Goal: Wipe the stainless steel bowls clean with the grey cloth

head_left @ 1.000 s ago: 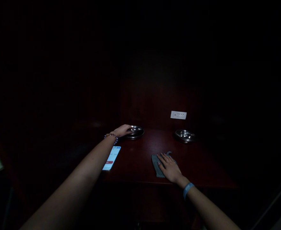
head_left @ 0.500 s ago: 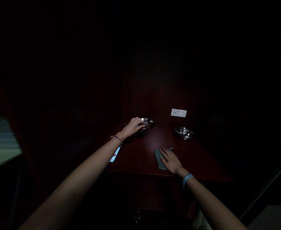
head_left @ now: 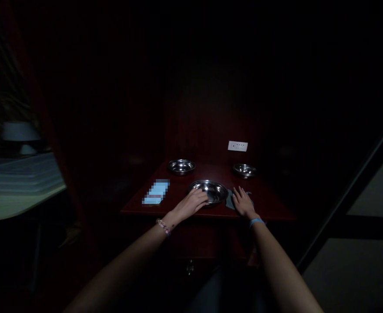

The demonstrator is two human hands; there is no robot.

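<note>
A shiny metal bowl stands at the front middle of the dark red desktop. My left hand, with a beaded bracelet at its wrist, grips the near left rim of this bowl. To its right, my right hand lies with fingers spread on a grey-green cloth, close to the bowl's right side. A second metal bowl rests at the back left, and another metal bowl at the back right.
A lit phone, its screen blurred out, lies on the desktop at the left. A white socket plate is on the back wall. Off to the far left, stacked clear trays sit on a pale table.
My left hand has brought a metal bowl from the back left to the front middle, uncovering another bowl there. The view has shifted; my right hand stays on the cloth.
</note>
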